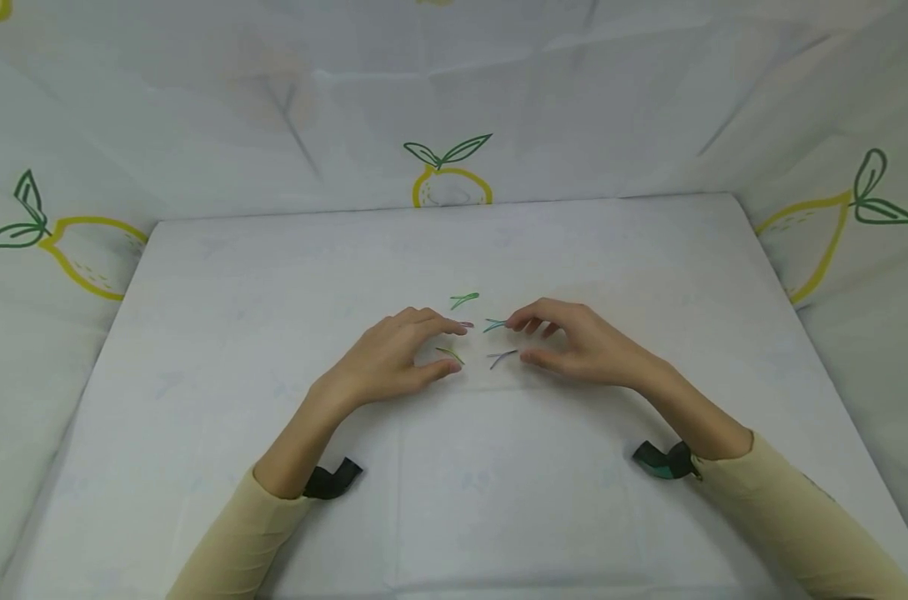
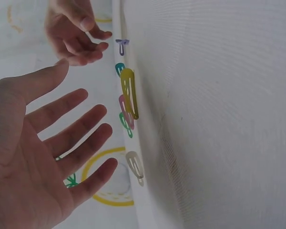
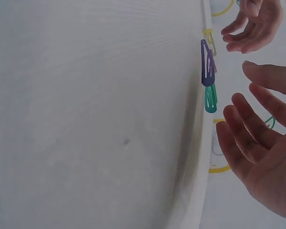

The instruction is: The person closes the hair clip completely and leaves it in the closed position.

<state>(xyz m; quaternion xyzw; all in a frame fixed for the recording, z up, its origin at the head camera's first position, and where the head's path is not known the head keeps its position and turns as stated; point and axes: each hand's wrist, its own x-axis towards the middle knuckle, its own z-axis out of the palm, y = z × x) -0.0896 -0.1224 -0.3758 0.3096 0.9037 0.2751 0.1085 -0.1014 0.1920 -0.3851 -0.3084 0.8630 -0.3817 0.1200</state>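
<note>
The clips [image 2: 127, 73] look like thin metal under a smooth coloured coat. The desk [image 1: 514, 500] is covered in matt cloth, weave visible close up; the sheet [image 1: 574, 108] behind looks like creased fabric. Sleeves [image 1: 232, 533]: smooth matt cloth.

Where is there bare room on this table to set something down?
Bare table runs between the green clip and the back edge, outside both sleeves toward the side edges, and between them. The middle is crowded: hair clips lie close together between the left hand and right hand.
</note>
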